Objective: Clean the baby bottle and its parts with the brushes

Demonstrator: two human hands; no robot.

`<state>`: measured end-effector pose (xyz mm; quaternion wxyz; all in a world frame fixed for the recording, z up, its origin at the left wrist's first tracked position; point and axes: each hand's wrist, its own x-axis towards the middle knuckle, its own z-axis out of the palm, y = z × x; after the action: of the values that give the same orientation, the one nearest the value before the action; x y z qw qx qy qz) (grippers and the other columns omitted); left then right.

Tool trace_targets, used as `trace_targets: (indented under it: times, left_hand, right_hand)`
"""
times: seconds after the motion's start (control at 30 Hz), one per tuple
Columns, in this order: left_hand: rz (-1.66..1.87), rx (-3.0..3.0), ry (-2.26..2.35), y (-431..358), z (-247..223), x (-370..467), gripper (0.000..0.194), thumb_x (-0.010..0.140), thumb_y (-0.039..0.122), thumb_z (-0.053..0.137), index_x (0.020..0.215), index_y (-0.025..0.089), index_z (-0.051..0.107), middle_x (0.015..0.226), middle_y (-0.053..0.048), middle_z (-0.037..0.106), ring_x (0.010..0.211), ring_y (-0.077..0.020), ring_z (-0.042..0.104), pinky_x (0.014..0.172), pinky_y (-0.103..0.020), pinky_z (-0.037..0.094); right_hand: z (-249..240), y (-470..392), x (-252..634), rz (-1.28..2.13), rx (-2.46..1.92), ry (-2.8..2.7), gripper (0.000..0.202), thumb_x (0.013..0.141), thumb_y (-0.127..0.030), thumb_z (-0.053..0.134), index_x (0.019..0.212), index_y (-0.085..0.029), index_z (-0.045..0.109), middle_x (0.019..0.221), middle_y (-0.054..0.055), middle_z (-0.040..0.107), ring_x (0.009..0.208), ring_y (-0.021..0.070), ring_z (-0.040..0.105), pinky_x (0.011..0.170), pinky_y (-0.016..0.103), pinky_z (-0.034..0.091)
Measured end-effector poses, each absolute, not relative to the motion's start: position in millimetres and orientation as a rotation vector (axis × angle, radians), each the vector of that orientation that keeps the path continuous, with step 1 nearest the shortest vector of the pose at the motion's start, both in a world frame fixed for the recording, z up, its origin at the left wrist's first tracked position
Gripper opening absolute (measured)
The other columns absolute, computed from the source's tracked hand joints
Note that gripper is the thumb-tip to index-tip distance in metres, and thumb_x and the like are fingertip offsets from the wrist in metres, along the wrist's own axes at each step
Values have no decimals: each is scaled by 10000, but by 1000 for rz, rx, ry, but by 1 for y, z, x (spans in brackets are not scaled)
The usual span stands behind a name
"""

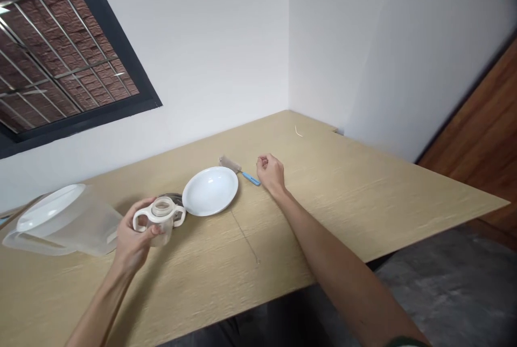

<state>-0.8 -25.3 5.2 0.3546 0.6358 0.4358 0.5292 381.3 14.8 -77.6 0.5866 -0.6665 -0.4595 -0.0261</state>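
My left hand (135, 236) is closed around a clear baby bottle (161, 228) with a white two-handled ring, its open neck facing up. To the right of it is a white plate (210, 191), overlapping a dark round thing (173, 198) that is mostly hidden. My right hand (270, 173) has its fingers curled in, just above the table; whether anything small is inside them is hidden. Close beside that hand lies a bottle brush (251, 178) with a blue handle and pale bristles. A thin wire-like rod (244, 234) rests in front of the plate.
A translucent plastic pitcher (76, 223) with a white lid lies on its side at the left. A small pale bent strip (298, 131) is near the far corner of the wooden table (363, 196). White walls and a barred window (60, 45) stand behind.
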Motion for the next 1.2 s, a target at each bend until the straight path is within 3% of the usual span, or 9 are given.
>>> trace_targets:
  times: [0.23,0.47,0.9,1.07,1.13,1.2]
  left_hand:
    - [1204,1401,1058,-50,-23,2,881,563,433,914,1342,248,547,1160,-93,698,1008,-261,672,780,-281,547]
    - [1060,1494,1083,-51,-32,9,871,567,418,913,1327,235,528,1206,-117,693,1037,-294,685,823,-329,556]
    - [1104,1582,1126,-51,-49,13,835,482,401,947,1207,236,568,1120,-111,727,1100,-337,664,913,-406,546]
    - [1093,1654,1073,-53,-51,1,842,508,360,947,1252,265,564,1308,-120,642,1234,-355,580,1001,-445,500]
    - [1172,1670,1032,-54,-50,-7,799,569,364,922,1276,287,558,1407,-98,566,1276,-331,537,1045,-427,456]
    - [1337,1668,1064,-58,-46,-13,610,684,371,856,1229,301,589,1331,-61,595,1198,-273,563,1011,-373,454]
  right_hand:
    - [-80,12,379,-37,-1589,-1081,214,858,-308,480,870,-174,646,739,64,669,683,198,590,694,320,453]
    - [-80,12,380,-16,-1618,-1076,213,843,-307,492,870,-174,656,735,62,669,680,196,592,696,318,455]
    - [-78,11,379,0,-1602,-1108,202,846,-294,497,870,-170,654,728,56,668,660,189,589,689,315,453]
    - [-78,12,380,-11,-1601,-1109,204,849,-295,495,872,-171,655,736,56,670,653,183,588,680,309,454]
    - [-77,12,380,-16,-1600,-1109,205,848,-294,492,871,-173,656,732,55,670,650,183,587,678,308,455]
    - [-78,12,381,-18,-1595,-1112,206,846,-298,492,868,-176,656,727,54,668,648,183,587,675,307,456]
